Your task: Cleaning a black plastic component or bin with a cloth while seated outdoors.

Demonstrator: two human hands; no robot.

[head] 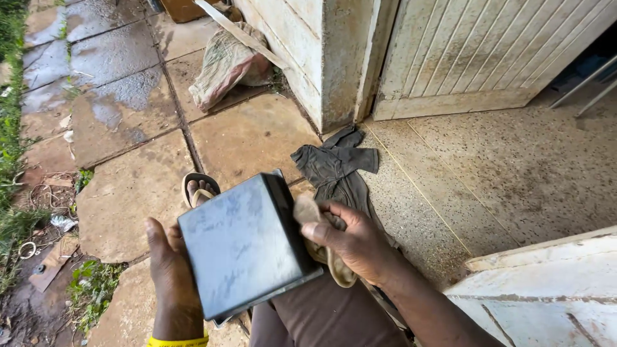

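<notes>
Left hand clasps the left edge of a dark flat rectangular box, thumb up along its side, box tilted at lower centre of frame. Right hand pinches a beige rag shut against the box's right edge. Dark cloth lies on the floor just above. Sandalled foot at the box's upper left. Pale sack top centre.

I saw wet stone paving, a speckled terrazzo floor, a weathered white door, and daylight.
</notes>
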